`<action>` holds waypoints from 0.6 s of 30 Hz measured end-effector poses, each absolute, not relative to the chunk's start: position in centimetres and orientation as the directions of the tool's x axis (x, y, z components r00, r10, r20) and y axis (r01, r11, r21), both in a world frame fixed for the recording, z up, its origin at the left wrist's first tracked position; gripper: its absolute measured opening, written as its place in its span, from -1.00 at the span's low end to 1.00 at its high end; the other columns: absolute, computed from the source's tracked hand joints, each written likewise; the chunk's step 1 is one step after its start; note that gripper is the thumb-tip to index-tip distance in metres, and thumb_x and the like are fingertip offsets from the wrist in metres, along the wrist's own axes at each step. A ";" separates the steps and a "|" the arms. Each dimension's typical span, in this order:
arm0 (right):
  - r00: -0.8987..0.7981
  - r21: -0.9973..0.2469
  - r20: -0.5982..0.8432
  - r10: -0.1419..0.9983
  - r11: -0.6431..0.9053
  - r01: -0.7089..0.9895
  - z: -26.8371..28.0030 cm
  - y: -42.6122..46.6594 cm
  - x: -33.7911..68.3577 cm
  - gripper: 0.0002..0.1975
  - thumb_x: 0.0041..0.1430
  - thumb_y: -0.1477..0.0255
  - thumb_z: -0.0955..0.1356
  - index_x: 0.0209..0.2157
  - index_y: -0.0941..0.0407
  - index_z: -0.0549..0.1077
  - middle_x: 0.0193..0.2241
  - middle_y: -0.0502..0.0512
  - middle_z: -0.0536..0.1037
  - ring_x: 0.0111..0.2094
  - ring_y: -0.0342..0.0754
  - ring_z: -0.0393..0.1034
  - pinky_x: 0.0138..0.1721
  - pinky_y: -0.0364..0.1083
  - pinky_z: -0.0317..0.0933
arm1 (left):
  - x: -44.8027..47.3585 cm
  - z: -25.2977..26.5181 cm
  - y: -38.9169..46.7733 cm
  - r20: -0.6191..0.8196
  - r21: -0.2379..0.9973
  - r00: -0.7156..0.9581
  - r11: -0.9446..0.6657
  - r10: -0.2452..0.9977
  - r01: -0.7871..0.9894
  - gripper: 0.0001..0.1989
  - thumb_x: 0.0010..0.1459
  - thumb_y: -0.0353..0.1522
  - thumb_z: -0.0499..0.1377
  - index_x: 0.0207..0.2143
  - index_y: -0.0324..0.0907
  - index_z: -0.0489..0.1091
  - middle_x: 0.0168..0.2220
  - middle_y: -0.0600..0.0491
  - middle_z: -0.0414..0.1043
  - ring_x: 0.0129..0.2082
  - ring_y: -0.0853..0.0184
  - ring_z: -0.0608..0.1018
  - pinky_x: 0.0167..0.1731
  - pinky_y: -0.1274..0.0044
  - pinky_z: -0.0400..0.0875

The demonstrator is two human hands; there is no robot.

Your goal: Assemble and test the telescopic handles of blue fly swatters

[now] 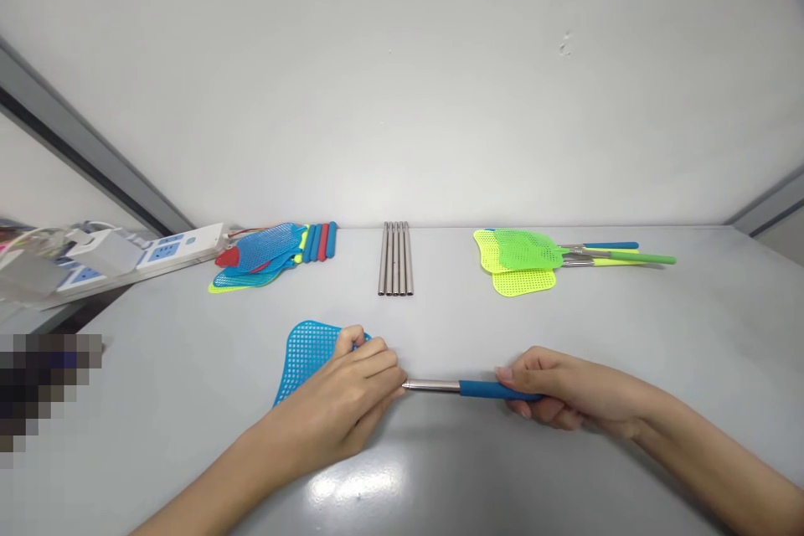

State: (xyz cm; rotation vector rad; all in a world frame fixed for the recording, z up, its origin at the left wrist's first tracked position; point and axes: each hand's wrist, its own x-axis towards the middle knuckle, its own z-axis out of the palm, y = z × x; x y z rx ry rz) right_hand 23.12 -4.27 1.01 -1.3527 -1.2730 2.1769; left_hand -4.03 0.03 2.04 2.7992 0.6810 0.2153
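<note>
A fly swatter with a blue mesh head (309,356) lies across my two hands, low over the grey table. My left hand (358,389) is closed around the neck, where the head meets the metal rod (433,385); the fingers hide that joint. Toward the rod's other end, my right hand (553,389) grips the blue sleeve handle (487,389), thumb on top and fingers below. Part of the mesh is covered by my left hand and wrist.
At the back left lie loose swatter heads (270,251) and coloured handle sleeves (320,241). Several metal rods (395,260) stand in a row at centre back. Assembled swatters (528,255) are piled back right. A white power strip (169,249) runs along the left edge.
</note>
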 end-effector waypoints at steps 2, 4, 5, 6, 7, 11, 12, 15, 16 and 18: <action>-0.541 -0.764 -0.605 0.584 -0.618 0.188 1.0 -4.2 23.2 -0.57 0.06 0.08 0.24 -0.58 0.19 0.26 -0.75 -0.21 -0.12 -0.70 -0.30 -0.34 -0.69 -0.19 -0.43 | -4.0 2.1 0.0 0.088 0.286 0.880 -0.858 0.467 0.427 -0.78 0.20 -0.46 -0.12 -0.41 -0.19 0.28 -0.51 0.11 0.20 -0.46 0.40 0.21 -0.29 0.46 0.04; -0.542 -0.750 -0.612 0.575 -0.640 0.167 1.0 -4.1 23.2 -0.57 0.07 0.09 0.23 -0.59 0.18 0.25 -0.75 -0.22 -0.14 -0.70 -0.30 -0.37 -0.69 -0.19 -0.44 | -3.9 2.2 0.0 0.079 0.293 0.877 -0.852 0.475 0.435 -0.80 0.20 -0.45 -0.11 -0.41 -0.19 0.27 -0.50 0.11 0.21 -0.45 0.39 0.22 -0.28 0.46 0.03; -0.535 -0.752 -0.611 0.584 -0.640 0.159 1.0 -4.0 23.2 -0.57 0.07 0.09 0.23 -0.59 0.18 0.24 -0.75 -0.22 -0.15 -0.70 -0.30 -0.37 -0.69 -0.20 -0.44 | -3.8 2.2 0.0 0.070 0.295 0.875 -0.848 0.479 0.441 -0.80 0.20 -0.44 -0.11 -0.40 -0.18 0.27 -0.50 0.11 0.21 -0.45 0.39 0.23 -0.27 0.46 0.03; -0.522 -0.761 -0.605 0.601 -0.630 0.156 1.0 -4.0 23.2 -0.57 0.08 0.09 0.23 -0.59 0.18 0.24 -0.75 -0.22 -0.15 -0.70 -0.30 -0.36 -0.69 -0.20 -0.43 | -3.8 2.2 0.0 0.059 0.297 0.874 -0.844 0.483 0.446 -0.80 0.21 -0.43 -0.11 -0.40 -0.18 0.27 -0.50 0.11 0.22 -0.44 0.39 0.23 -0.26 0.46 0.03; -0.504 -0.779 -0.594 0.627 -0.606 0.164 1.0 -4.0 23.1 -0.57 0.07 0.09 0.22 -0.59 0.18 0.26 -0.75 -0.21 -0.13 -0.70 -0.29 -0.34 -0.69 -0.20 -0.41 | -3.7 2.2 0.1 0.047 0.300 0.873 -0.841 0.485 0.451 -0.80 0.21 -0.43 -0.11 -0.41 -0.18 0.26 -0.49 0.11 0.23 -0.44 0.39 0.23 -0.25 0.45 0.03; -0.397 -0.859 -0.499 0.770 -0.379 0.344 1.2 -3.8 23.5 -0.63 0.03 0.12 0.27 -0.49 0.18 0.34 -0.68 -0.13 0.09 -0.66 -0.28 -0.13 -0.66 -0.22 -0.23 | -3.7 2.1 0.2 0.010 0.317 0.866 -0.823 0.499 0.471 -0.78 0.22 -0.42 -0.12 -0.44 -0.19 0.23 -0.50 0.13 0.23 -0.43 0.40 0.23 -0.21 0.45 0.02; -0.383 -0.863 -0.464 0.799 -0.310 0.398 1.3 -3.6 23.6 -0.65 0.02 0.14 0.29 -0.48 0.17 0.35 -0.65 -0.12 0.13 -0.64 -0.27 -0.08 -0.64 -0.23 -0.19 | -3.7 2.1 0.3 0.003 0.323 0.865 -0.819 0.502 0.475 -0.78 0.22 -0.42 -0.12 -0.45 -0.19 0.23 -0.50 0.13 0.23 -0.43 0.40 0.23 -0.20 0.45 0.02; -0.410 -0.854 -0.410 0.815 -0.184 0.487 1.4 -3.2 24.2 -0.65 0.01 0.14 0.30 -0.51 0.17 0.35 -0.64 -0.10 0.11 -0.61 -0.24 -0.07 -0.61 -0.21 -0.17 | -3.8 2.0 0.5 -0.002 0.327 0.864 -0.816 0.503 0.476 -0.78 0.22 -0.42 -0.12 -0.45 -0.19 0.22 -0.50 0.13 0.23 -0.42 0.40 0.24 -0.20 0.45 0.02; -0.429 -0.852 -0.407 0.806 -0.166 0.496 1.4 -3.1 24.3 -0.64 0.02 0.13 0.29 -0.53 0.17 0.34 -0.66 -0.11 0.08 -0.61 -0.24 -0.09 -0.62 -0.21 -0.19 | -3.8 2.0 0.5 0.004 0.323 0.864 -0.818 0.503 0.475 -0.78 0.22 -0.42 -0.12 -0.46 -0.19 0.22 -0.50 0.13 0.23 -0.43 0.40 0.24 -0.20 0.45 0.02; -0.450 -0.859 -0.394 0.802 -0.147 0.491 1.2 -3.0 24.3 -0.61 0.04 0.11 0.27 -0.57 0.18 0.30 -0.67 -0.12 0.03 -0.63 -0.25 -0.14 -0.62 -0.19 -0.23 | -3.8 2.0 0.5 0.021 0.309 0.864 -0.825 0.504 0.474 -0.77 0.22 -0.42 -0.13 -0.46 -0.19 0.22 -0.51 0.13 0.22 -0.44 0.40 0.23 -0.21 0.44 0.02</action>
